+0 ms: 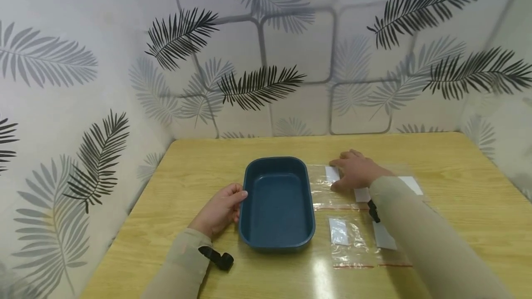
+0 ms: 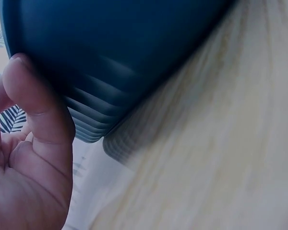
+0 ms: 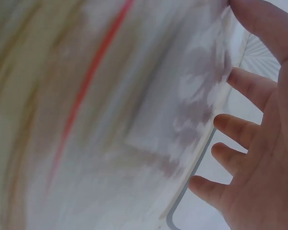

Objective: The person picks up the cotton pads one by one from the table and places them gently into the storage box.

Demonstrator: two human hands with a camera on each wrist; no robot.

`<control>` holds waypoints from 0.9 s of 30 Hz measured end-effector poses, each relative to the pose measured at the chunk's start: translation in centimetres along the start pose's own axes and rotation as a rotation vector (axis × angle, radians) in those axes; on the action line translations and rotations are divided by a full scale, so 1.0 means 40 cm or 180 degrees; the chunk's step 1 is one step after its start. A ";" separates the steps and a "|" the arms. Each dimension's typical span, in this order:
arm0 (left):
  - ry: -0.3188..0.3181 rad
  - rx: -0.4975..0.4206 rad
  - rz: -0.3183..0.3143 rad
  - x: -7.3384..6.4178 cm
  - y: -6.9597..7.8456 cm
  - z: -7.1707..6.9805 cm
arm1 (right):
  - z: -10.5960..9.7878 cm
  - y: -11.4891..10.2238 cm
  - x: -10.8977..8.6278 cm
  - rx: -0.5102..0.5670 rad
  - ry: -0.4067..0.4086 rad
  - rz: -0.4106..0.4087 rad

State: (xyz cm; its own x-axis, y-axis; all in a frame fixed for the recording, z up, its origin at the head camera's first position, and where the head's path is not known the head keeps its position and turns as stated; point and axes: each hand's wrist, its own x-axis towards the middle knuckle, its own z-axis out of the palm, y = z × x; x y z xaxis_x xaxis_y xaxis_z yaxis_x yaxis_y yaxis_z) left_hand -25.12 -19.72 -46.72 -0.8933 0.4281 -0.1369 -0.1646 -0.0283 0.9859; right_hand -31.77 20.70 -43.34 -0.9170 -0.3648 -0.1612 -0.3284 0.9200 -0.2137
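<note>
A dark blue rectangular bin (image 1: 276, 206) with rounded corners stands on the table, its inside bare. At its left side, my left hand (image 1: 221, 209) grips the rim with the thumb on the edge; some fingers are hidden behind the wall. In the left wrist view, the bin's ribbed outer wall (image 2: 98, 103) shows close to the fingers. My right hand (image 1: 356, 170) is spread over the clear zip bags (image 1: 324, 195) right of the bin, its fingertips at a white label (image 1: 331, 174). The right wrist view shows these fingers extended, with nothing gripped.
Nearer the front lies another clear zip bag (image 1: 353, 243) with a red seal line and a white label. More bags are partly hidden under my right forearm. The wooden table (image 1: 203, 165) meets a leaf-patterned wall (image 1: 291, 105) at the back.
</note>
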 end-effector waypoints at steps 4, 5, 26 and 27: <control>-0.0008 -0.0017 -0.0037 -0.003 -0.002 0.000 | 0.006 0.007 -0.001 0.0026 -0.0018 -0.0025; -0.0007 -0.0017 -0.0033 -0.004 -0.001 0.001 | 0.007 0.008 0.000 0.0021 -0.0008 -0.0032; -0.0032 0.0028 0.0017 0.000 -0.002 0.000 | 0.000 -0.009 0.008 0.0066 0.0093 0.0078; -0.0026 0.0036 0.0018 0.000 -0.002 0.000 | 0.000 -0.009 0.009 0.0080 0.0094 0.0097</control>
State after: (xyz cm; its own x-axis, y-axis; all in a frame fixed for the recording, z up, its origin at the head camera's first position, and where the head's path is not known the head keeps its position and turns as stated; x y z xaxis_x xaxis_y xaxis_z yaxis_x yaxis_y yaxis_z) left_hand -25.10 -19.73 -46.80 -0.8907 0.4354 -0.1307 -0.1549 -0.0204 0.9877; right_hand -31.97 20.25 -43.34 -0.9329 -0.3319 -0.1397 -0.2947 0.9267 -0.2334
